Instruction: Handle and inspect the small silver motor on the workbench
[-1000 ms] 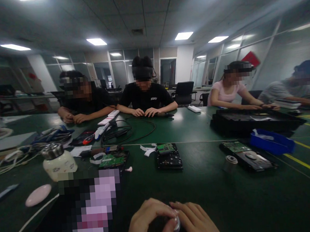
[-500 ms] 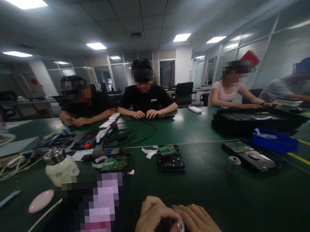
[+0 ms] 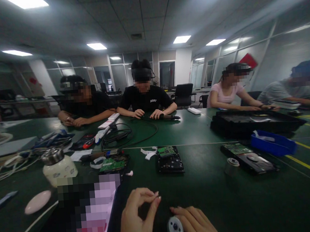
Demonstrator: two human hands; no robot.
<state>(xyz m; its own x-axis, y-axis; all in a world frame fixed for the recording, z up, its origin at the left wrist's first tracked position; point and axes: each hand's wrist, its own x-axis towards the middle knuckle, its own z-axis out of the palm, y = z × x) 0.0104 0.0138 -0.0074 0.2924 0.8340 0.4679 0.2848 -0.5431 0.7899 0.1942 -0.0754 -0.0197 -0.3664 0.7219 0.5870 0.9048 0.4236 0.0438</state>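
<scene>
My left hand [image 3: 137, 219] is raised at the bottom centre, thumb and forefinger tips pinched together; whatever is between them is too small to see. My right hand [image 3: 197, 224] lies low beside it, fingers together. They rest against a small round silver metal part [image 3: 175, 229] with a dark hub, which sits at the bottom edge on the green table [image 3: 209, 190]. The hand's thumb is hidden. A blurred-out dark object [image 3: 89, 210] lies just left of my left hand.
Ahead lie an opened hard drive [image 3: 170, 160], a green circuit board [image 3: 112, 164], another drive [image 3: 248, 157] and a small metal cylinder [image 3: 232, 165]. A white jar [image 3: 58, 167], a pink oval [image 3: 38, 202] and cables are on the left; a blue bin [image 3: 273, 143] and a black tray [image 3: 252, 121] on the right. Several people work across the table.
My left hand has let go of the round part and lifted up and left into a pinch. The part now shows face-up beside my right hand.
</scene>
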